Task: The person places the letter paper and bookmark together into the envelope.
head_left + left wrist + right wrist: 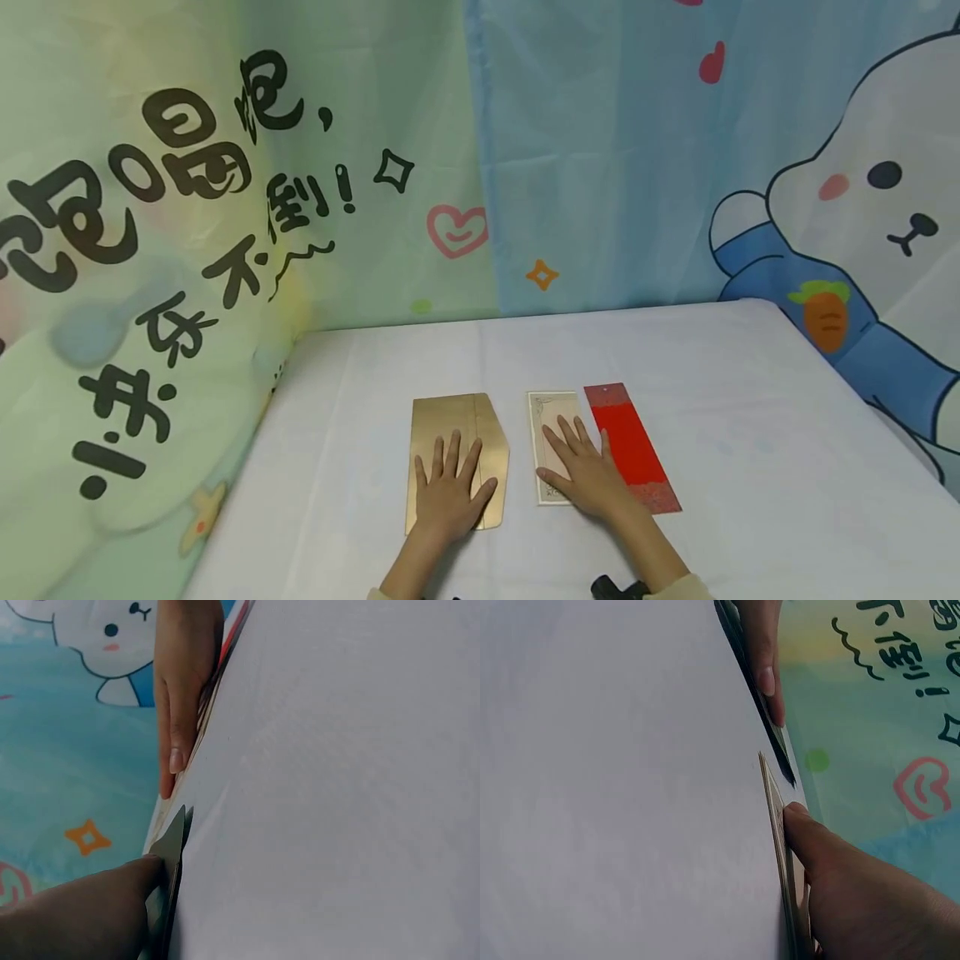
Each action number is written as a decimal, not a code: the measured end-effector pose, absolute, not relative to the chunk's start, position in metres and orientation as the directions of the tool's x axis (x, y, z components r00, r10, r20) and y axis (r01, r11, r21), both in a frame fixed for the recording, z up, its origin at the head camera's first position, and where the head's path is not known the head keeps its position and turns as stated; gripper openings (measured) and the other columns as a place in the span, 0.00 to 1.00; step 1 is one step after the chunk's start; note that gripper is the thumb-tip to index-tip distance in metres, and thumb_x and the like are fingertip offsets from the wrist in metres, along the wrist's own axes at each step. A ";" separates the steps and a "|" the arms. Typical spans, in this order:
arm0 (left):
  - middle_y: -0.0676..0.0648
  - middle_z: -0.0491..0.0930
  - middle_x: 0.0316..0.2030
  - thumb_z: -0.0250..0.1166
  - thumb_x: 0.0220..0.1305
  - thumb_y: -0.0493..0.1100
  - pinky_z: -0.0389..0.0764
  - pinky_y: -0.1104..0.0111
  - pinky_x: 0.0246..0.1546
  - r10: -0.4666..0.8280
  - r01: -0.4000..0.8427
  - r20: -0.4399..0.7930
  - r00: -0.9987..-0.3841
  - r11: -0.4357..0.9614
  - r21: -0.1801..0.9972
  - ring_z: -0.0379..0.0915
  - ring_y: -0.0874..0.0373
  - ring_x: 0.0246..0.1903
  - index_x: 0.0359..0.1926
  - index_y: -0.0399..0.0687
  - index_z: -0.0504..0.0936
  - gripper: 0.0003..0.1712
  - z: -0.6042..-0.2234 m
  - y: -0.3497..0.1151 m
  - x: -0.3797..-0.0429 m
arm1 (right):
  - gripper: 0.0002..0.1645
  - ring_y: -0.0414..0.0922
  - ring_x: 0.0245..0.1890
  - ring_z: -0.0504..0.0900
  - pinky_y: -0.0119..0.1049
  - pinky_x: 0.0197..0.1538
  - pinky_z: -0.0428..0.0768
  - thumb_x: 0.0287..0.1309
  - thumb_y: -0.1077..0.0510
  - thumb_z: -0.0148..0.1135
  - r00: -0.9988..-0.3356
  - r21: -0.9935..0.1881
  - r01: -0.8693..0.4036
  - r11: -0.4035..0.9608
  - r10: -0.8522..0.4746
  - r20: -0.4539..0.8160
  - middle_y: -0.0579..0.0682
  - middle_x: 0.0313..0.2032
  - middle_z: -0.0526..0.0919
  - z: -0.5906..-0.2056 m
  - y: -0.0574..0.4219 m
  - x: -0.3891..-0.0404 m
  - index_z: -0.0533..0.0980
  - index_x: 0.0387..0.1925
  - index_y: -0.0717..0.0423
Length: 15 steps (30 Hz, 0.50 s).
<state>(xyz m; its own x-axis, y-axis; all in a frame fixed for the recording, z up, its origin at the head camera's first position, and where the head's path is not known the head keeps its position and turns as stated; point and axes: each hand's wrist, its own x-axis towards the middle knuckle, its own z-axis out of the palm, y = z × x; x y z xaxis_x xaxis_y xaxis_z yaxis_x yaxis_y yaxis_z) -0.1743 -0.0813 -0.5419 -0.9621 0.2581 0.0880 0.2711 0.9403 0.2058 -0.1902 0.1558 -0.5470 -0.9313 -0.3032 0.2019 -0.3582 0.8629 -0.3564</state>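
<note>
My left hand rests palm down, fingers spread, on a gold envelope-like sheet with a tapered right side and a lengthwise crease. To its right, my right hand lies with spread fingers on a cream card that has an ornate printed border. A long red paper strip with patterned ends slants beside the card, partly covered by the right hand. Seen edge-on in the right wrist view, the cream card looks several layers thick under the thumb. The left wrist view shows the gold sheet's pointed edge slightly raised.
White cloth covers the table. Behind it and along the left hang printed curtains with dark lettering and a cartoon animal. A black object shows at the bottom edge, near the right forearm; its kind is unclear.
</note>
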 end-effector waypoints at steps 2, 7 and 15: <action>0.42 0.47 0.70 0.41 0.65 0.66 0.41 0.39 0.59 0.258 0.270 0.083 -0.963 0.940 0.209 0.38 0.40 0.68 0.70 0.57 0.56 0.37 -0.541 -0.078 -0.175 | 0.41 0.61 0.67 0.48 0.65 0.60 0.38 0.55 0.39 0.55 -0.932 -0.362 -0.356 0.862 -0.298 0.207 0.60 0.67 0.56 -0.546 0.160 -0.191 0.62 0.66 0.54; 0.42 0.46 0.70 0.40 0.65 0.66 0.40 0.40 0.59 0.254 0.263 0.070 -0.965 0.944 0.202 0.37 0.40 0.68 0.71 0.58 0.55 0.37 -0.540 -0.072 -0.176 | 0.41 0.62 0.67 0.49 0.65 0.60 0.38 0.55 0.40 0.57 -0.934 -0.393 -0.353 0.849 -0.293 0.206 0.61 0.67 0.56 -0.545 0.167 -0.191 0.62 0.66 0.55; 0.44 0.46 0.70 0.38 0.65 0.68 0.40 0.40 0.60 0.248 0.260 0.084 -0.965 0.948 0.184 0.36 0.41 0.68 0.71 0.60 0.53 0.37 -0.544 -0.067 -0.177 | 0.41 0.63 0.66 0.48 0.66 0.60 0.39 0.55 0.40 0.56 -0.936 -0.385 -0.349 0.854 -0.299 0.185 0.61 0.67 0.56 -0.544 0.173 -0.192 0.62 0.66 0.55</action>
